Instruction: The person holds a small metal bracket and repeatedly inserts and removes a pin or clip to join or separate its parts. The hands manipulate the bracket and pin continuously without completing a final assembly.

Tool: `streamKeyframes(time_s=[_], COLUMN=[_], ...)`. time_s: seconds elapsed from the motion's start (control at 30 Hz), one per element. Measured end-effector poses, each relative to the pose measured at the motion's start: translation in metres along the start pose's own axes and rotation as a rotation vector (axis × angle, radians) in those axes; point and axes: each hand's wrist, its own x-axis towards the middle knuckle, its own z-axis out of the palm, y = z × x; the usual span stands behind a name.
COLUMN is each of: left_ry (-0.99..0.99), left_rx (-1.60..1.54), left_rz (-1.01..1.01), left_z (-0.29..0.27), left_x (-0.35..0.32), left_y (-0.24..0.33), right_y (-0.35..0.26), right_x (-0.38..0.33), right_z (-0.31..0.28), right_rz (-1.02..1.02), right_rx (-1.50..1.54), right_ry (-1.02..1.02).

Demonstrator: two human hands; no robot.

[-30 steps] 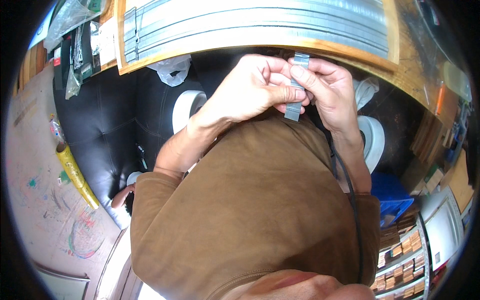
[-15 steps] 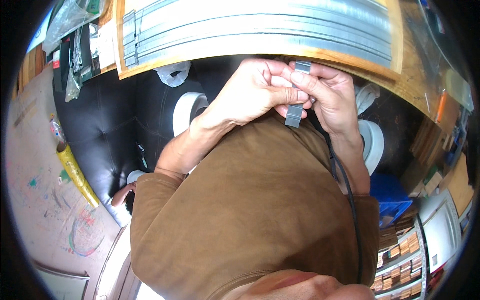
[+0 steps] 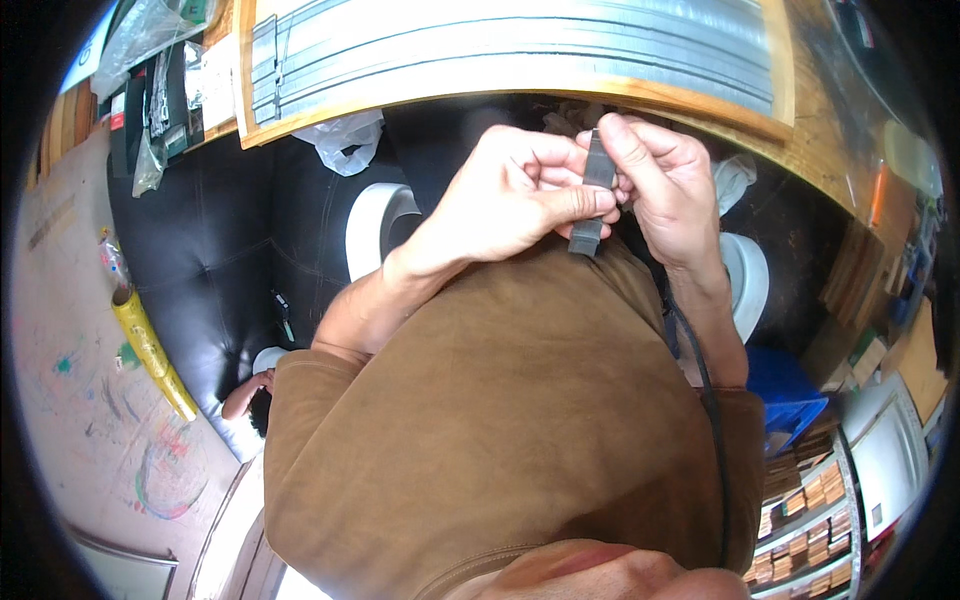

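A short, flat grey strip (image 3: 598,168) with crosswise lines, metallic in look, stands nearly upright between my hands in front of my chest. My left hand (image 3: 497,195) pinches its lower half between thumb and fingers. Around the upper end, my right hand (image 3: 668,180) is closed, its thumb at the strip's top right edge. The fingers behind the strip are partly hidden. Just beyond both hands lies a wooden-framed tray (image 3: 330,122) filled with long rows of shiny grey strips.
The tray rests on a wooden table (image 3: 822,152). Plastic bags and packets (image 3: 150,160) lie at its left end, and an orange object (image 3: 879,195) at the right. A black padded seat (image 3: 190,260), a yellow roll (image 3: 152,350) and a blue crate (image 3: 783,388) surround me.
My right thumb has come off the strip's front and moved up to its top edge. More of the strip's face now shows, and it looks darker and slightly turned.
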Motion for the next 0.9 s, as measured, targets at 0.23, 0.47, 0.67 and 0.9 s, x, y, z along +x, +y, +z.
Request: streamKeyframes(time_s=[0.23,0.47,0.67,0.9], left_ry=[0.033,-0.001,0.0,0.013], left_rx=[-0.001,-0.087,-0.09,-0.155], left_rz=[-0.031,-0.056,-0.061,-0.129], left_z=[0.004,0.0,-0.002,0.0], left_x=[-0.006,-0.01,-0.011,-0.01], left_y=[-0.001,-0.003,-0.004,-0.003], right_y=[0.009,0.0,0.002,0.006], right_x=[-0.005,-0.011,-0.011,-0.011], right_z=[0.003,0.006,0.005,0.0], right_rz=[-0.144,-0.014,0.021,0.012], right_rx=[-0.048,-0.015,-0.03,-0.05], right_ry=[-0.072,-0.133,-0.128,-0.112])
